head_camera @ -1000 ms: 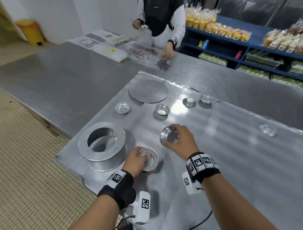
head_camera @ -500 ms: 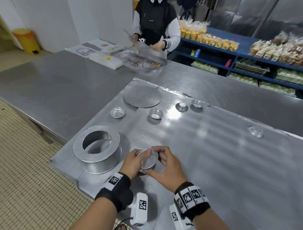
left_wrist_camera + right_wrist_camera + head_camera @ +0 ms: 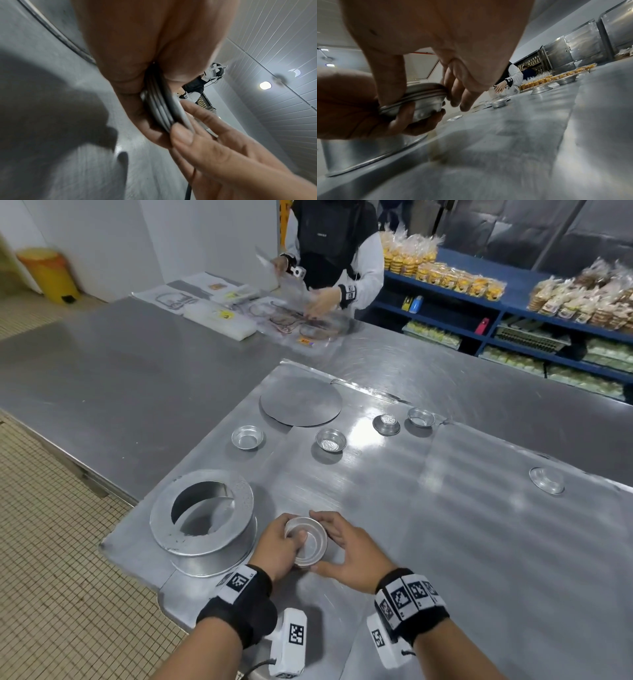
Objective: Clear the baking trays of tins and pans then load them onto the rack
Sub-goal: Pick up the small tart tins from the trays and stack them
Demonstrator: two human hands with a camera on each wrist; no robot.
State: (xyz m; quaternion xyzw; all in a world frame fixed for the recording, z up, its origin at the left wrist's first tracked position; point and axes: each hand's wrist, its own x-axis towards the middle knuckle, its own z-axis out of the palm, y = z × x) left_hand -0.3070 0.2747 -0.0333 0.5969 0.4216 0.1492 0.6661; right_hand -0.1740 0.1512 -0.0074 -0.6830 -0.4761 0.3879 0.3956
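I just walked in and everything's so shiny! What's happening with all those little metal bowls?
A person is clearing tins off the baking trays. Their left hand holds a stack of small tins over a tray, and the right hand pinches its top rim. Five loose tins lie farther away, with a big ring pan beside the left hand and a flat round disc at the far end. Across the table, another person handles clear bags.

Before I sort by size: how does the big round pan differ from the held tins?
The big round pan is wider and taller than the held tins. The pan stands on the tray; the tins are nested, gripped by left hand and right hand. Both are silvery metal.
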